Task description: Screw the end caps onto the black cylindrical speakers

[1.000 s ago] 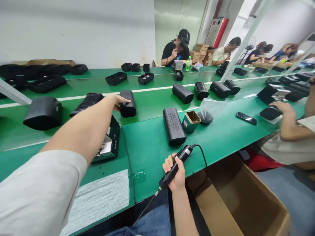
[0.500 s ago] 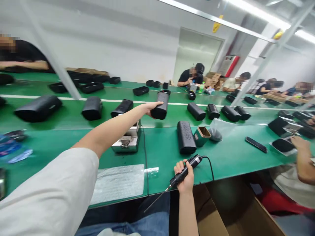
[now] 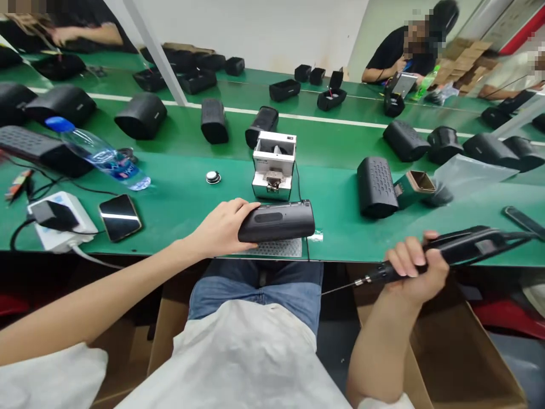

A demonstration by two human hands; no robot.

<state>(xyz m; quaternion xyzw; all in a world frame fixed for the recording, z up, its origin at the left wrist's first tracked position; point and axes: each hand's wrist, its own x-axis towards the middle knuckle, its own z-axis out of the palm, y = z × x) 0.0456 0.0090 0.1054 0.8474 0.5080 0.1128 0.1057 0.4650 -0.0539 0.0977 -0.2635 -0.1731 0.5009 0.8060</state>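
Observation:
My left hand [image 3: 223, 227] grips one end of a black speaker housing [image 3: 276, 221], which lies on its side on a grey foam pad [image 3: 279, 248] at the near edge of the green bench [image 3: 179, 199]. My right hand [image 3: 415, 267] is closed round a black corded electric screwdriver [image 3: 451, 253], held off the bench edge with its bit pointing left. A white screw feeder box [image 3: 273, 166] stands just behind the housing.
Another black speaker [image 3: 374, 186] and a small teal box [image 3: 411, 189] lie to the right. A phone [image 3: 120, 216], power strip [image 3: 55, 221] and water bottle [image 3: 100, 153] are at the left. Several black housings line the conveyor. People sit across the bench. A cardboard box [image 3: 447, 352] stands below.
My left hand has carried the speaker housing from the far conveyor down to the pad at the near edge. My right hand with the screwdriver has swung to the right.

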